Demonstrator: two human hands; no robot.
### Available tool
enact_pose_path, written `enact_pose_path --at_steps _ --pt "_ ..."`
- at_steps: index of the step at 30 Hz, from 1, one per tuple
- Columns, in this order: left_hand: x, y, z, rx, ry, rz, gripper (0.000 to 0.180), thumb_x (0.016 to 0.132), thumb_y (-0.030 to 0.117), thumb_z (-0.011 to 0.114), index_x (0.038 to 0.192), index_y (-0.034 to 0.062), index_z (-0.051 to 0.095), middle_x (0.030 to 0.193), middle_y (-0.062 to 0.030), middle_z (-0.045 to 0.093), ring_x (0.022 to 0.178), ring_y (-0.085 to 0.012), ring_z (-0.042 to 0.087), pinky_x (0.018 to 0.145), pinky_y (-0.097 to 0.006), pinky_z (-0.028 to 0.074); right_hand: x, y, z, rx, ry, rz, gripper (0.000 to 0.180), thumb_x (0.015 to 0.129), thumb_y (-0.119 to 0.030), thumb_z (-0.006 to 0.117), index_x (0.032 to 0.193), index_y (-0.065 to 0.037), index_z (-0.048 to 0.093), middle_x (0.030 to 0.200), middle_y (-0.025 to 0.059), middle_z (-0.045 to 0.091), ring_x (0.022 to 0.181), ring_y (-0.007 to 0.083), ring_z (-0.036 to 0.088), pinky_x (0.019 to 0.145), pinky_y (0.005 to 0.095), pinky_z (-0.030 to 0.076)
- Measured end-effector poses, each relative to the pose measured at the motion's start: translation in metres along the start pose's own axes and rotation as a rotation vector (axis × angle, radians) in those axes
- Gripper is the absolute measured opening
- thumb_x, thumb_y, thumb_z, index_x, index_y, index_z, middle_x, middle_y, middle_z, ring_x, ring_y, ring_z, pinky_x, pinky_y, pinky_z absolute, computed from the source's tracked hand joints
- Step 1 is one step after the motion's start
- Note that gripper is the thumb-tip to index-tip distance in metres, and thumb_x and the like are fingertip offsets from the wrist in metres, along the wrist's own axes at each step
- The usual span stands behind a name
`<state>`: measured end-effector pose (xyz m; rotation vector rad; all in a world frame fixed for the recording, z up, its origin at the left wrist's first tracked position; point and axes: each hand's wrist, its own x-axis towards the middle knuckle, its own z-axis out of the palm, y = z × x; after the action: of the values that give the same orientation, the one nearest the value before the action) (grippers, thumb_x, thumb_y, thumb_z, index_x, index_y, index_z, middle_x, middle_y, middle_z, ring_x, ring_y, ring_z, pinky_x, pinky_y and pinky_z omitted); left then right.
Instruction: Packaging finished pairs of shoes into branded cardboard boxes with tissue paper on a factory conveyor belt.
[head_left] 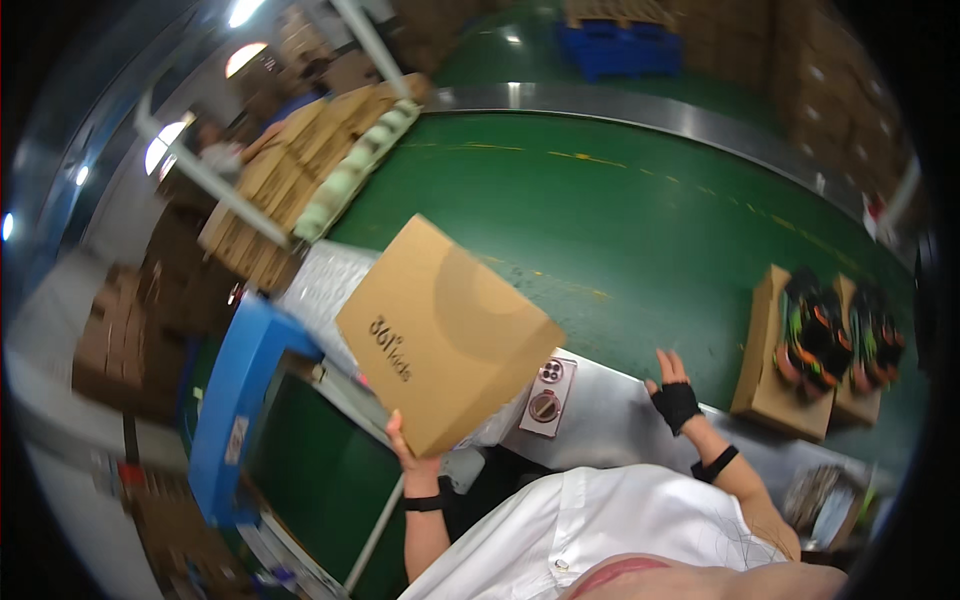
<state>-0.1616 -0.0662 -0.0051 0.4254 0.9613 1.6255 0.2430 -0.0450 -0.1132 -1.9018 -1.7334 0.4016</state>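
Note:
A closed brown cardboard shoe box (470,330) with dark print on its lid is held up, tilted, in front of me on the left. My left hand (412,448) grips its lower near corner, with the thumb along the near side and the other fingers hidden behind the box. Over the metal edge of the green conveyor belt (640,200), my right hand (675,396) is open and holds nothing. It wears a black fingerless glove, its bare fingers stretched toward the belt. A pink phone (548,396) with round camera lenses lies on the metal ledge (610,410) between my hands.
Two open boxes (757,350) with dark, brightly coloured shoes (818,335) stand at right. A blue machine frame (235,400) arches at left. Stacked cartons (275,180) and a row of pale green rolls (350,170) sit far left. A person (220,150) is behind them.

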Motion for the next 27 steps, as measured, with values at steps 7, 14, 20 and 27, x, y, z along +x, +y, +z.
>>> enact_pose_path --at_steps 7,14,20,27 --pt "-0.097 0.04 -0.117 -0.172 0.454 0.223 0.067 0.069 0.06 0.045 0.116 0.0123 0.041 0.112 -0.0106 0.044 0.101 -0.027 0.044 0.082 -0.042 0.039 -0.043 0.011 0.031 -0.174 -0.093 -0.102 0.044 0.072 -0.029 0.054 0.107 -0.004 0.048 0.096 0.015 0.048 0.091 0.0296 0.045 0.084 0.0403 0.033" --pt "-0.096 -0.019 -0.135 0.344 0.821 -0.027 0.07 0.073 0.053 0.053 0.125 0.0094 0.034 0.116 -0.017 0.042 0.103 -0.0311 0.044 0.082 -0.049 0.036 -0.045 0.013 0.023 -0.185 -0.004 -0.128 0.039 0.073 -0.028 0.052 0.104 -0.003 0.05 0.093 0.0141 0.049 0.089 0.0294 0.046 0.083 0.0399 0.034" --pt "-0.07 -0.115 -0.064 1.005 0.414 0.271 0.046 0.074 0.028 0.059 0.105 -0.0054 0.05 0.101 -0.0205 0.054 0.093 -0.0288 0.052 0.081 -0.035 0.04 -0.043 0.014 0.022 -0.179 0.007 -0.128 0.039 0.074 -0.029 0.051 0.103 -0.003 0.05 0.095 0.0138 0.051 0.092 0.029 0.046 0.084 0.0399 0.033" --pt "-0.135 -0.166 -0.007 1.344 -0.55 -0.169 0.039 0.072 0.034 0.057 0.089 -0.0011 0.056 0.074 -0.018 0.057 0.069 -0.0266 0.057 0.061 -0.034 0.044 -0.047 0.016 0.019 -0.169 -0.006 -0.101 0.038 0.074 -0.031 0.051 0.102 -0.004 0.05 0.097 0.0133 0.052 0.095 0.0279 0.046 0.085 0.0395 0.032"
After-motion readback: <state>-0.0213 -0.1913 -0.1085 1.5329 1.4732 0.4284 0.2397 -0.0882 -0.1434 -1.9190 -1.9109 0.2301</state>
